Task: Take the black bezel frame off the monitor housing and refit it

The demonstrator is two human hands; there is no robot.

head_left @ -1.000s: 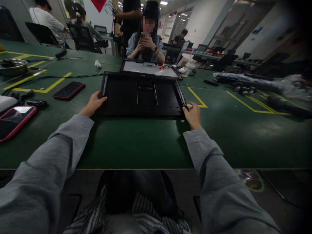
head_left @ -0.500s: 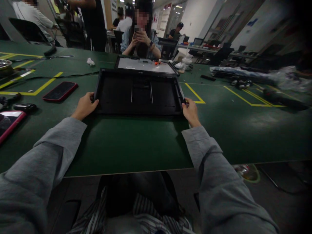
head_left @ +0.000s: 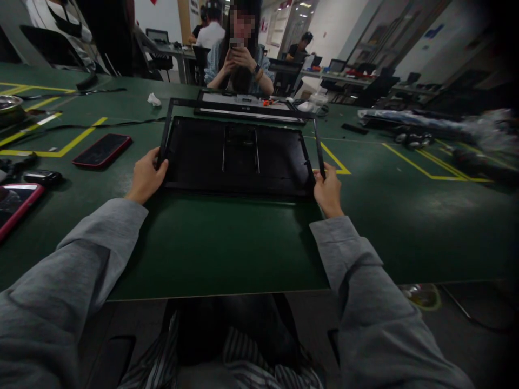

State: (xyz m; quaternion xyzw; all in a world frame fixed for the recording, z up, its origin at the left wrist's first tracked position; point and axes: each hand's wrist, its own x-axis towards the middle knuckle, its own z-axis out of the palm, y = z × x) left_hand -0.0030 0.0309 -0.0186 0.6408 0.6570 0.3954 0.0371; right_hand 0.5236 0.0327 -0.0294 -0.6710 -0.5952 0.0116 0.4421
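A thin black monitor bezel is held at both short sides, its far edge raised and tilted above a black monitor back cover. The cover lies on the green table, with two upright rails near its middle. My left hand is closed on the bezel's left side, thumb on top, next to the cover's left edge. Closed round the bezel's right side is my right hand, just beyond the cover's right edge. Whether the bezel's near edge touches the cover I cannot tell.
Behind the bezel lies a grey display panel with small orange parts on it. Left are a red-cased phone, a second phone and crumpled tissue. Plastic-wrapped items lie right. A person sits opposite, holding a phone.
The bezel's far edge has risen off the back cover, opening a gap between them. My right hand has moved slightly outward with it. The view has shifted a little.
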